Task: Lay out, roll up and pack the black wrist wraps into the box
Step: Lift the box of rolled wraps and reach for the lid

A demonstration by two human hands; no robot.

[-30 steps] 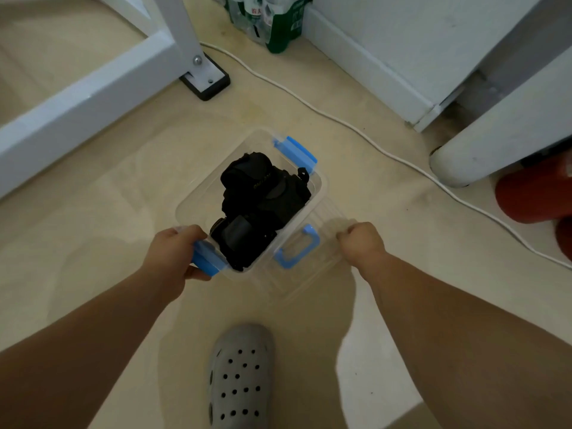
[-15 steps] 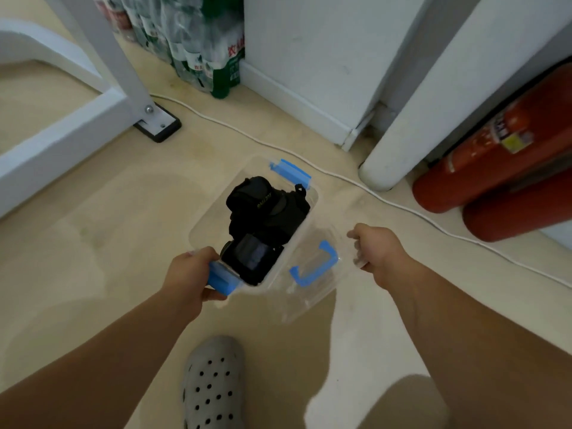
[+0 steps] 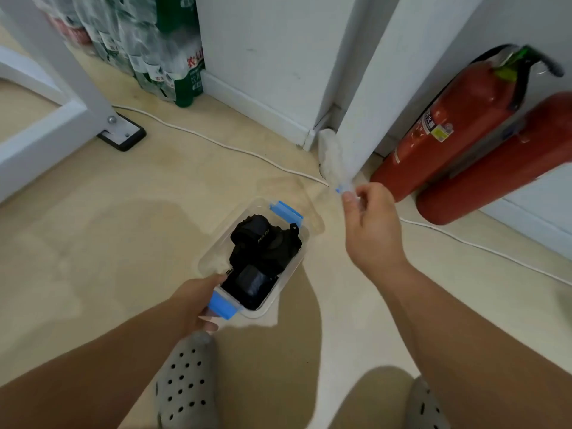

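Note:
A clear plastic box (image 3: 213, 246) with blue latches is held a little above the floor, open on top. Rolled black wrist wraps (image 3: 263, 252) fill it. My left hand (image 3: 195, 301) grips the box's near end, its fingers round the blue latch (image 3: 223, 306). My right hand (image 3: 371, 224) is raised to the right of and beyond the box. It pinches the edge of the clear lid (image 3: 331, 156), which is lifted on edge and blurred by motion, with a bit of blue showing at my fingertips.
Two red fire extinguishers (image 3: 464, 125) lean at the wall on the right. A white cable (image 3: 216, 140) runs across the floor behind the box. Packs of water bottles (image 3: 148, 48) and a white frame leg (image 3: 62, 119) stand at the back left. My grey clogs (image 3: 185, 382) are below.
My right hand has lifted the lid from beside the box, up and to the right. The box stays in my left hand. The view has tilted up toward the wall.

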